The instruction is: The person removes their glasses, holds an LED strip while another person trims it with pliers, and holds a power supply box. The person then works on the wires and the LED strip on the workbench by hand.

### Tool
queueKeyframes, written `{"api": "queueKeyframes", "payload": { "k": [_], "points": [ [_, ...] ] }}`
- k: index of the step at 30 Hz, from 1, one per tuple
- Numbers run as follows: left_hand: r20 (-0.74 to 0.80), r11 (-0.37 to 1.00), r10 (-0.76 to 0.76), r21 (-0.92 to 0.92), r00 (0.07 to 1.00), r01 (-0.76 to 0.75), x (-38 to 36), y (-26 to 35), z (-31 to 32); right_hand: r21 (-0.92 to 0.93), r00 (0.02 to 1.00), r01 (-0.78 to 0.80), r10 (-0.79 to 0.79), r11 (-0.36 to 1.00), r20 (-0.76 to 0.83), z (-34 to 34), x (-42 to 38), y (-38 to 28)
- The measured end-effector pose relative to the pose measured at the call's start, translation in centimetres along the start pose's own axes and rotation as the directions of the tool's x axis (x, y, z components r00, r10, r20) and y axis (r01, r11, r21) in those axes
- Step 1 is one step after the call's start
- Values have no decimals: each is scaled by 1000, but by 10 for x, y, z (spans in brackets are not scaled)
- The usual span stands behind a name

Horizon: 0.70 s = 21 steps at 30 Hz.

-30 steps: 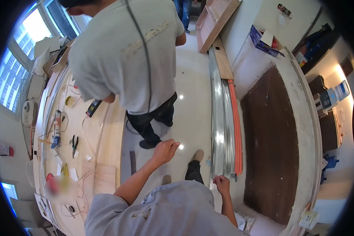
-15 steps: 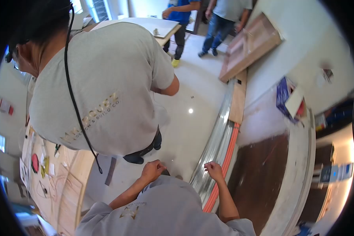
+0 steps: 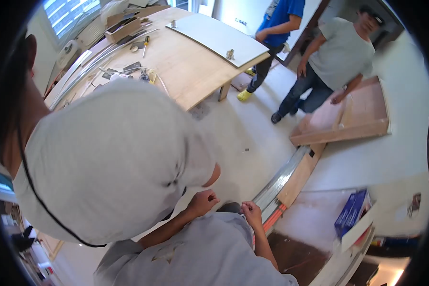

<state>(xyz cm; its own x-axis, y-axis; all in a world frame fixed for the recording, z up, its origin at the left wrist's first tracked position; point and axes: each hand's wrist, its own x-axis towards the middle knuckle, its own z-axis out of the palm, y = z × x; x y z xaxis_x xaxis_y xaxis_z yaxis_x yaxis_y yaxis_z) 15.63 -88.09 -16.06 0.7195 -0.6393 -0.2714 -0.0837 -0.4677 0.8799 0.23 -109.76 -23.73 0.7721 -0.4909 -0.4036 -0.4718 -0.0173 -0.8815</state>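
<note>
My left hand (image 3: pixel 203 202) is held in front of my body with its fingers curled in. My right hand (image 3: pixel 251 212) hangs a little to the right, fingers also curled together. I see nothing in either hand, and the two are apart. Close on my left stands a person in a grey shirt (image 3: pixel 114 162), back turned, with a black cord hanging down. My left hand is nearest that person's side. Past my right hand lie orange pipes (image 3: pixel 275 217) and long metal channels (image 3: pixel 279 178) on the floor.
A wooden worktable (image 3: pixel 195 81) carries a white panel (image 3: pixel 214 38), a screwdriver (image 3: pixel 146 46) and loose tools. Two other people stand beyond: one in a blue shirt (image 3: pixel 284 19), another in grey (image 3: pixel 345 52). A wooden frame (image 3: pixel 341 128) leans by the wall, near a purple box (image 3: pixel 352 213).
My view has tilted up and shifted, showing more of the worktable and the people beyond. My hands have come closer together. The person on my left fills more of the view.
</note>
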Motion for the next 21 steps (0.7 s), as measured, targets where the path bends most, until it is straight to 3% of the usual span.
{"api": "queueKeyframes", "payload": {
  "k": [3,4,6,7,10,11,13,16,21],
  "points": [
    [-154,982,27,187,988,2,48,-51,27,-13,993,-47,48,999,110,-46,74,0],
    [-292,933,180,354,939,-68,69,-124,49,-26,985,-72,76,997,155,-60,102,-1],
    [-457,938,51,328,888,115,92,-126,56,-226,967,78,-18,971,254,-85,181,-4],
    [-448,935,-254,112,857,336,89,-77,37,-308,947,162,-59,938,317,-96,215,-3],
    [-509,815,-533,-94,676,572,100,-61,41,-269,861,317,-157,910,483,-111,282,-105],
    [-582,826,-520,-156,625,543,104,-63,44,-221,860,246,-107,944,499,-111,304,-132],
    [-697,846,-491,-239,522,478,106,-61,59,-228,805,312,-129,923,579,-106,351,-160],
    [-735,828,-546,-400,402,393,117,-27,55,-182,791,264,-105,947,603,-73,390,-195],
    [-762,792,-579,-444,289,419,135,-40,51,-188,620,314,-51,931,783,5,403,-199]
  ]
}}
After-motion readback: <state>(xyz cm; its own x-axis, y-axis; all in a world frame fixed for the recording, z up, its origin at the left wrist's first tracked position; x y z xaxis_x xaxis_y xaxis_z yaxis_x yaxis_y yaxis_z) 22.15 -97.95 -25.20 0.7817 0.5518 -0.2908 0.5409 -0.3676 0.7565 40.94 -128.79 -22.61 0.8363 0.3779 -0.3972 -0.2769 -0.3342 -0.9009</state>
